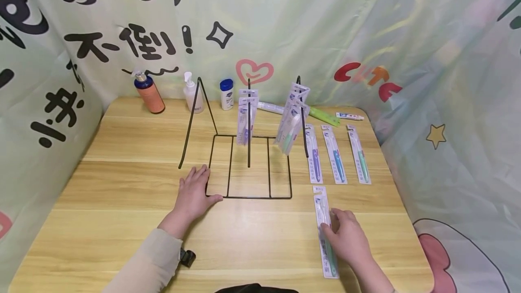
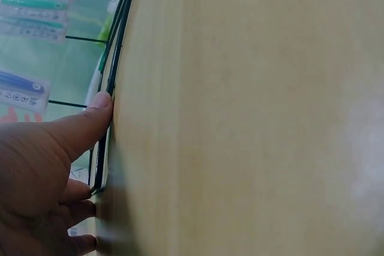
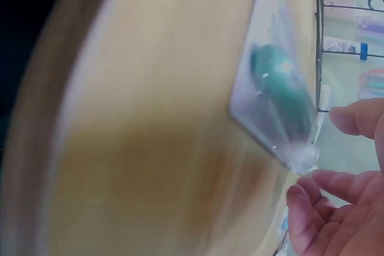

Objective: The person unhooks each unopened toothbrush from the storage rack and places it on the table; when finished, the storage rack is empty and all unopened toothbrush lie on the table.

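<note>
Head view: a black wire rack (image 1: 249, 166) stands mid-tabletop (image 1: 122, 184), w/ upright pegs carrying hung toothbrush packs (image 1: 246, 119), a second bunch (image 1: 291, 123) on the right-hand peg. Packs hang by their card holes, so they dangle face-out, clear of the rack's base frame.

Left hand (image 1: 194, 193) lies flat, fingers straight, at the rack's near-left corner, thumb against the base wire. Left wrist view agrees: thumb (image 2: 90, 121) pressed on the wire (image 2: 114, 58) where it meets the wood. Looks like bracing, prob. so the light frame doesn't slide or tip.

Right hand (image 1: 348, 238) rests on the lower half of a lone pack (image 1: 323, 220) lying flat near the front edge, right of the rack and apart from it. Fingers bent over the card, thumb at its left edge; right wrist view is blurred but shows the pack's corner (image 3: 282, 112) at the fingertips (image 3: 300, 199), seemingly lifted off the wood. Grip looks like a light edge pinch, though not sure it's fully closed.

Three more packs (image 1: 337, 153) lie side by side right of the rack, heads away from the person, within easy reach. At the back edge: an orange bottle (image 1: 149, 93), a pump bottle (image 1: 192, 94), a small jar (image 1: 226, 95) and tubes (image 1: 350, 115), all well out of the hands' way.
</note>
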Available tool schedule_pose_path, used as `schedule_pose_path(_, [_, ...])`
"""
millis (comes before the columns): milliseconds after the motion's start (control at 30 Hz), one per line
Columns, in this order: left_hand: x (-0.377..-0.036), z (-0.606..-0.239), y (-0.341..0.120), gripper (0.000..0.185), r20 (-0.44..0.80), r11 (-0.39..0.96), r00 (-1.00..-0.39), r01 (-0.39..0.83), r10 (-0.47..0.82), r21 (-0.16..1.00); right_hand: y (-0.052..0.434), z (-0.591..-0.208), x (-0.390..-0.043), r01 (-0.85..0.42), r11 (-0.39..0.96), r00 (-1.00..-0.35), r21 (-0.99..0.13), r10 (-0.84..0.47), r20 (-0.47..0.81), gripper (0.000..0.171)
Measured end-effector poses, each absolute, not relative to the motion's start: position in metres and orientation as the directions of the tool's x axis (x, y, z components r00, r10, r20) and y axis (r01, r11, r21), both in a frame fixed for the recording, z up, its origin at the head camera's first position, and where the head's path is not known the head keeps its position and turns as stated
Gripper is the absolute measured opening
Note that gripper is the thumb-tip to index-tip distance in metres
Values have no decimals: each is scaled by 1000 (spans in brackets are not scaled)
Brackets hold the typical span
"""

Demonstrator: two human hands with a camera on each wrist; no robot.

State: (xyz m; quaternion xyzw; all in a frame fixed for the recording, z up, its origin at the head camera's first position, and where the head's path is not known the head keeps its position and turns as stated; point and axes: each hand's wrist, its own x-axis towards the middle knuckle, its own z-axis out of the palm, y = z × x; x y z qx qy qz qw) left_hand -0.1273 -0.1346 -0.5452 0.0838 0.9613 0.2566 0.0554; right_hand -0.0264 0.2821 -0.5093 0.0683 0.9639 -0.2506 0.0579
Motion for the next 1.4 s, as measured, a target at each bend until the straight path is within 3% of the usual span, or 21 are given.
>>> schedule_pose_path(167, [-127, -545, -136, 99, -63, 856, -980, 131, 187, 500, 266, -501, -40, -27, 827, -994, -561, 36, 101, 43])
schedule_pose_path(300, [-126, -545, -137, 98, -61, 856, -981, 132, 186, 500, 236, -484, -65, -262, 720, -946, -643, -58, 320, 35])
schedule_pose_path(467, [-126, -545, -136, 99, -53, 853, -979, 143, 195, 501, 187, -459, -105, -455, 514, -888, -727, -199, 415, 38])
schedule_pose_path(600, [-126, -546, -135, 100, -57, 852, -979, 141, 196, 505, 151, -443, -138, -441, 382, -897, -812, -211, 388, 48])
schedule_pose_path(867, [-126, -543, -135, 100, -65, 850, -980, 129, 188, 511, 100, -434, -182, -307, 256, -951, -917, -61, 302, 55])
schedule_pose_path(1067, [-126, -542, -136, 100, -71, 846, -979, 126, 189, 518, 88, -436, -192, -271, 267, -959, -925, 3, 282, 43])
schedule_pose_path(1200, [-126, -542, -136, 100, -73, 847, -979, 125, 189, 517, 85, -436, -197, -270, 286, -959, -919, 9, 284, 29])
schedule_pose_path(1400, [-126, -542, -136, 100, -70, 849, -980, 126, 187, 514, 83, -436, -205, -281, 268, -956, -921, 1, 292, 20])
